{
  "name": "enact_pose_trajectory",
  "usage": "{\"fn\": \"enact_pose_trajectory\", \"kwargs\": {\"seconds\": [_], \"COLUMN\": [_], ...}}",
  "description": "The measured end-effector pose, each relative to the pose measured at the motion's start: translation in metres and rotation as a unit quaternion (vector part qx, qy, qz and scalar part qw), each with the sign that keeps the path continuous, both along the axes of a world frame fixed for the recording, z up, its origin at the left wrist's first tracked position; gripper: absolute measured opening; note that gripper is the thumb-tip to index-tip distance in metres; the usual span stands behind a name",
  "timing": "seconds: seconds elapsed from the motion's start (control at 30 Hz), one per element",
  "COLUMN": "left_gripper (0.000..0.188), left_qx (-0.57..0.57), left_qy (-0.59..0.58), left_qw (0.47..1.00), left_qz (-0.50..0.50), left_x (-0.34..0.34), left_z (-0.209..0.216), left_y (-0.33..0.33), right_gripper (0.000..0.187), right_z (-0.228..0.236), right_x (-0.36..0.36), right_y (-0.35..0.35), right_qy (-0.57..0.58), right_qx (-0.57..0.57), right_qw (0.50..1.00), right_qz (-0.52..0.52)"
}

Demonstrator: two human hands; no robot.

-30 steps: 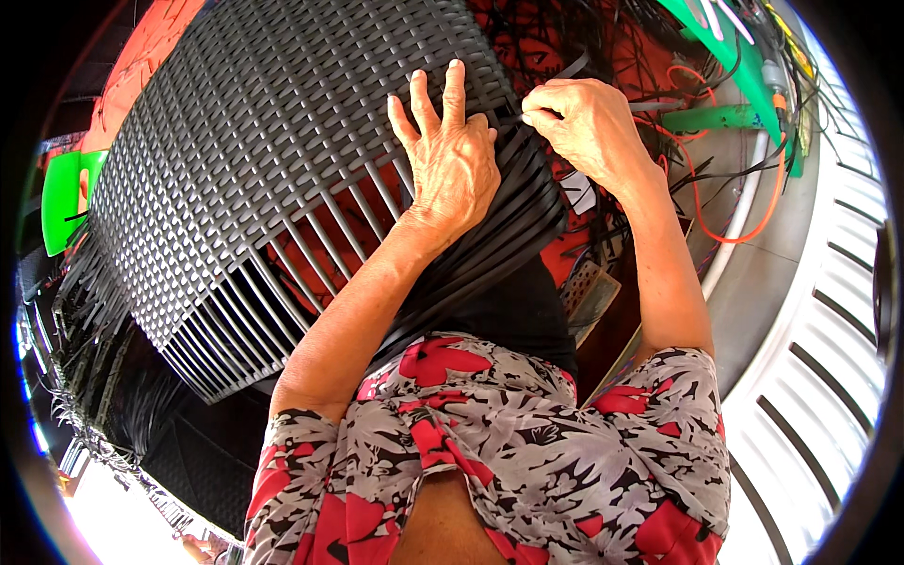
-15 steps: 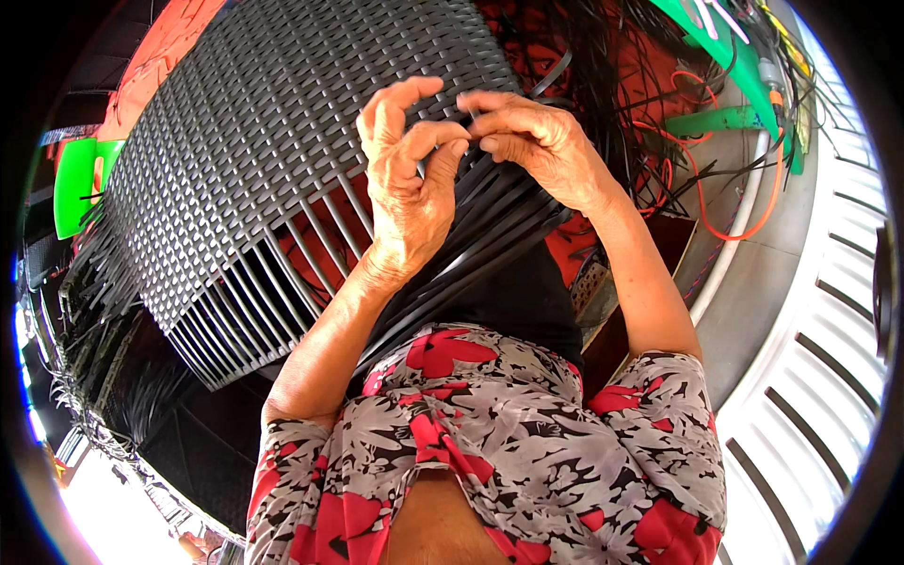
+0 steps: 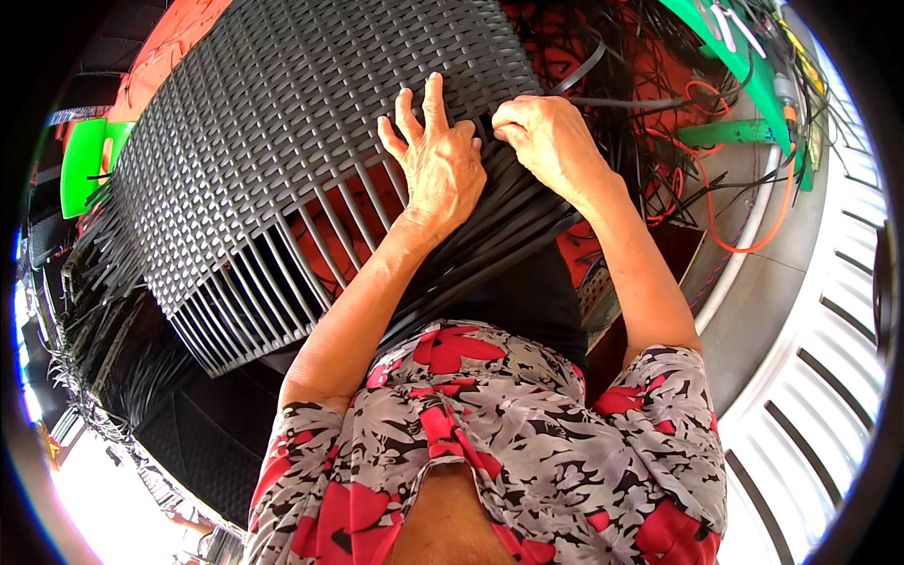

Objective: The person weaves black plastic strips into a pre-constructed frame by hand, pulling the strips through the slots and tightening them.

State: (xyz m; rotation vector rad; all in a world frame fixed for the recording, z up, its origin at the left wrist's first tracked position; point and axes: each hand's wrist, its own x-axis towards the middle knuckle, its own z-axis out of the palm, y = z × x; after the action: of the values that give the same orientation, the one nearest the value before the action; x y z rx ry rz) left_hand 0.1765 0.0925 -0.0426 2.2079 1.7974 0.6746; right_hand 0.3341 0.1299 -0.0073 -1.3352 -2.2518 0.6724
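Note:
A dark grey woven panel (image 3: 311, 104) of flat plastic strips lies in front of me, its lower part showing bare parallel rods (image 3: 268, 282). My left hand (image 3: 438, 174) rests on the weave near its lower right edge, fingers spread, the thumb side toward the right hand. Just beside it, my right hand (image 3: 551, 141) is closed in a pinch at the panel's right edge, on what looks like a dark strip; its fingertips are partly hidden. A bundle of loose black strips (image 3: 499, 217) hangs below both hands across my lap.
Loose strip ends (image 3: 108, 254) fringe the panel's left side. Further right are tangled black strips, an orange cord (image 3: 753, 247), a green frame (image 3: 725, 132) and a white pipe (image 3: 739, 254). A white slatted surface (image 3: 782, 395) curves along the right. A red surface (image 3: 169, 47) lies behind the panel.
Both hands were raised and pinching close together. Now the left has opened onto the weave, and the right has lowered to the panel's edge. The view has shifted slightly.

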Motion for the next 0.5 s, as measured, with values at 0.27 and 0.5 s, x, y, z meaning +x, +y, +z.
{"fn": "enact_pose_trajectory", "kwargs": {"seconds": [0.27,0.5], "left_gripper": [0.012,0.009], "left_qx": [0.079,0.047], "left_qy": [-0.189,-0.059], "left_qw": [0.979,0.996], "left_qz": [0.02,0.038], "left_x": [-0.027,-0.051], "left_z": [0.034,0.021], "left_y": [-0.031,-0.043], "right_gripper": [0.026,0.013], "right_z": [0.008,0.017], "right_x": [-0.007,-0.021], "right_y": [-0.028,-0.024], "right_qy": [0.113,0.086], "right_qx": [0.008,-0.053], "right_qw": [0.992,0.994], "right_qz": [0.052,0.037]}}
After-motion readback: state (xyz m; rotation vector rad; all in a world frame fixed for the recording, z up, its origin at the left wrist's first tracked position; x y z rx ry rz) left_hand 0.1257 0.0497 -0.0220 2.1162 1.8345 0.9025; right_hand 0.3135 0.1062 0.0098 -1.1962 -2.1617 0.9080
